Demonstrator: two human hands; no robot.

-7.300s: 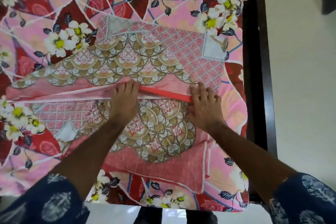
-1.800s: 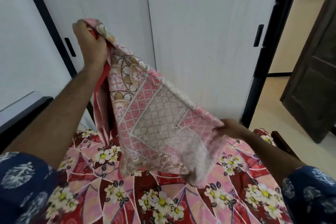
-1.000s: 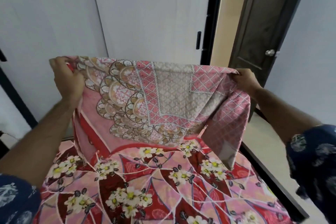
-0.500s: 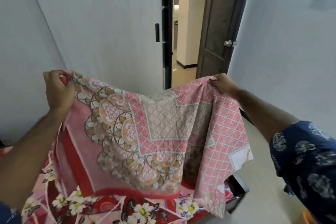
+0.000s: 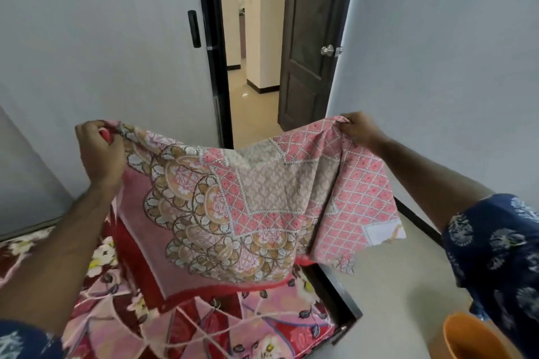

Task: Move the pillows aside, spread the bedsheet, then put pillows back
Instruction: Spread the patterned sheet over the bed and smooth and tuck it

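Bedsheet (image 5: 233, 201), pink with lattice and scalloped medallion print, hangs in the air in front of me, stretched between both hands above the bed (image 5: 204, 329). My left hand (image 5: 99, 151), at about 9 o'clock in the view, is curled in a fist around one gathered top corner. My right hand (image 5: 357, 128), at about 2 o'clock, pinches the other top corner with curled fingers. I judge the hands are held apart and raised so the cloth opens out under its own weight, ready to be spread. The lower edge sags toward the mattress, which already carries a red floral cover (image 5: 122, 315). An open doorway (image 5: 250, 67) lies at 12 o'clock, an orange bucket (image 5: 478, 338) at 5 o'clock. No pillows are in view.
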